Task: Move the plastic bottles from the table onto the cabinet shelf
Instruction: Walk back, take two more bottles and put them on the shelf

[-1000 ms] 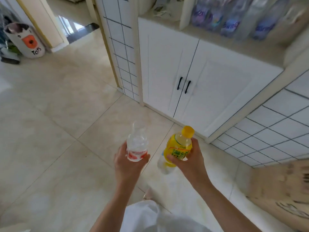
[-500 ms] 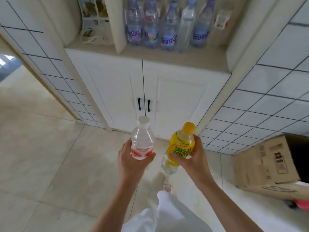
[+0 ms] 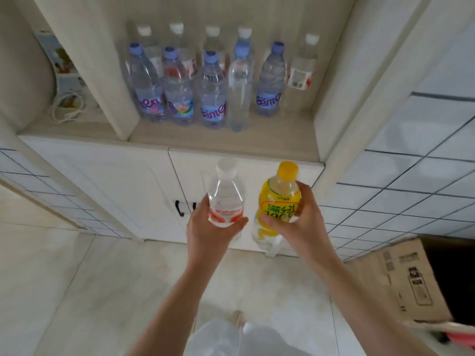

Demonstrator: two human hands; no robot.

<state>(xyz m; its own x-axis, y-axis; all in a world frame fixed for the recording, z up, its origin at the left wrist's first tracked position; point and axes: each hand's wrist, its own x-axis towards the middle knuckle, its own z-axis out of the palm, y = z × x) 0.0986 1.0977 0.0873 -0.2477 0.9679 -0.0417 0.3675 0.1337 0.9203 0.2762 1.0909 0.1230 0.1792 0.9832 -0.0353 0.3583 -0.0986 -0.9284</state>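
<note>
**Two bottles carried up to the shelf**

Cabinet (image 3: 144, 191), white, double doors, open shelf (image 3: 231, 142) on top. It stands just beyond both hands and higher than them. Cardboard box (image 3: 406, 281) on the floor, off to the right of the right hand.

On the shelf, above and beyond the hands: a crowd of stored bottles (image 3: 210, 98), upright, two rows. Count as best seen: five with blue-violet caps in front, five with white caps behind and at the right end. Ten in all; the back row is partly hidden, so the count is approximate.

In hand: two bottles, one each.
- Left hand (image 3: 208, 232), fingers curled round the lower body of a clear bottle (image 3: 226, 201), white cap, red label, upright.
- Right hand (image 3: 298, 222), fingers and thumb wrapped round a yellow bottle (image 3: 280, 201), yellow cap, leaning slightly left.

The two bottles are close together, not touching. Both sit below the shelf's front edge.

Judgement on the step: lift both clear of the front edge, then set them on the bare strip of shelf in front of the rows. Bases flat before letting go. The rows are tightly packed; a nudge could topple them, so one bottle at a time seems safer.
</note>
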